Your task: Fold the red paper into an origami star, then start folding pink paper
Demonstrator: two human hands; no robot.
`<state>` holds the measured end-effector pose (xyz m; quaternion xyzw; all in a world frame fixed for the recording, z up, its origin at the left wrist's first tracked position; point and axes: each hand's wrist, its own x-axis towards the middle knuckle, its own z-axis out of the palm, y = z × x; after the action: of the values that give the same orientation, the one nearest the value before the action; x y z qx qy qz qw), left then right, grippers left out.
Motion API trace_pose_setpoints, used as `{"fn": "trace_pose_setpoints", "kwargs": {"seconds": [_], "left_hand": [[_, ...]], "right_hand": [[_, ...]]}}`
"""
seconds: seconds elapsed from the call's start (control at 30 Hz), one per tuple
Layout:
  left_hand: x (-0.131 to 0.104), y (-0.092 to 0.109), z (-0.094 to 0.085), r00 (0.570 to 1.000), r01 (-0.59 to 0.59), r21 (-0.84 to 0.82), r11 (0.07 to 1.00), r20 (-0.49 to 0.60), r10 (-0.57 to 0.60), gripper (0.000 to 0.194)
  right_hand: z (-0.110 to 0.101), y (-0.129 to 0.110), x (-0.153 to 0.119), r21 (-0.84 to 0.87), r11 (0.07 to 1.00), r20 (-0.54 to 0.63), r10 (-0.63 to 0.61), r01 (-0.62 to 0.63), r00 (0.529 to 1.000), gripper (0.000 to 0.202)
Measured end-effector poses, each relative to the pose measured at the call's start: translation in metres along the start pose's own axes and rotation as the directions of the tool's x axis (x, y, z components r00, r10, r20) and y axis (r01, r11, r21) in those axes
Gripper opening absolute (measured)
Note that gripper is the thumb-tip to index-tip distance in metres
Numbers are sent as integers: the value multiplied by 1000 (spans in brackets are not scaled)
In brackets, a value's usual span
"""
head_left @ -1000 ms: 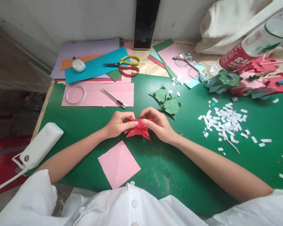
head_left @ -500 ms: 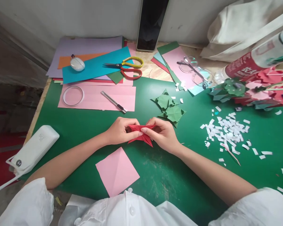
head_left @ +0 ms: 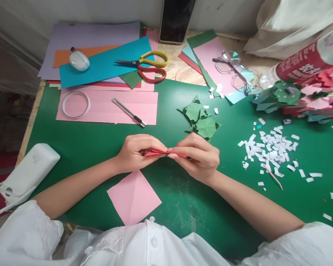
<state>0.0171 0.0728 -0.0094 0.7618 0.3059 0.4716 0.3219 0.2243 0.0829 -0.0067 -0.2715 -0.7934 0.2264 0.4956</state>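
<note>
Between my hands is a folded piece of red paper (head_left: 153,152), seen nearly edge-on as a thin strip. My left hand (head_left: 137,150) pinches its left part between thumb and fingers. My right hand (head_left: 198,154) grips the right part, and the fingertips of both hands meet near the middle. Fingers cover much of the paper. Just beyond my right hand lie green folded paper shapes (head_left: 204,122) with pointed tips. A creased pink paper square (head_left: 134,197) rests on the green mat (head_left: 180,207) close to my body.
Scissors (head_left: 141,64), a utility knife (head_left: 129,112) and a tape ring (head_left: 76,104) lie on coloured paper at the back left. White paper scraps (head_left: 272,147) are scattered right. Glasses (head_left: 233,72), a bottle (head_left: 299,61), paper flowers (head_left: 316,96) and a power bank (head_left: 30,171) surround the workspace.
The red paper, spread with its points showing before, is now tilted edge-on and pressed flatter. My right hand has turned, its fingers now lying along the paper. The camera view has shifted slightly.
</note>
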Motion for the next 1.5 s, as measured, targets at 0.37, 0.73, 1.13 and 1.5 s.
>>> {"fn": "trace_pose_setpoints", "kwargs": {"seconds": [0.37,0.73,1.13,1.5], "left_hand": [[-3,-3,-20,893,-450,478,754,245,377,8],[-3,-8,-35,778,-620,505,601,496,385,10],[-7,-9,-30,852,-427,433,794,487,193,12],[-6,1,-23,820,-536,583,610,533,211,18]], "right_hand": [[-9,3,-3,-212,840,186,-467,499,864,34],[-8,4,-13,-177,817,384,-455,548,803,16],[-13,7,-10,-182,855,460,-363,486,810,11],[-30,20,-2,-245,719,534,-461,651,709,21]]}}
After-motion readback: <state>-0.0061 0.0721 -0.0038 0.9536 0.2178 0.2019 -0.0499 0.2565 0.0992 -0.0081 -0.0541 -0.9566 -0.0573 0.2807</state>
